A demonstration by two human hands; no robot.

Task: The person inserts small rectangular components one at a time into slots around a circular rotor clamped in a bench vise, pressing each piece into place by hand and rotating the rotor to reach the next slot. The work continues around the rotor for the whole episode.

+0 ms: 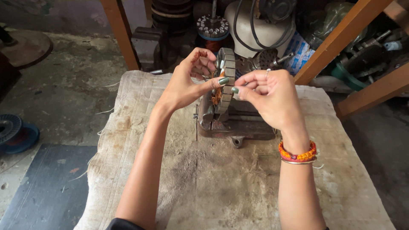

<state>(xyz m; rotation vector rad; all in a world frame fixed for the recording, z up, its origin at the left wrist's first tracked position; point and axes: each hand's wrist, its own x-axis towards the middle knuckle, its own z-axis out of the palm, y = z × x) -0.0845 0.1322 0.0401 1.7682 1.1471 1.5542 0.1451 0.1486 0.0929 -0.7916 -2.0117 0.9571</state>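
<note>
While my left hand (187,83) grips the stator (224,79) by its rim, standing upright on the stand (238,123), my right hand (266,93) pinches something thin beside it (maybe wire), fingers narrow.

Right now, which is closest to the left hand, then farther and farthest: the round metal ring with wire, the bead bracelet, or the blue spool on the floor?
1. Metal ring, touching the left hand.
2. Bead bracelet, on the right wrist.
3. Blue spool, far left on the floor.
</note>
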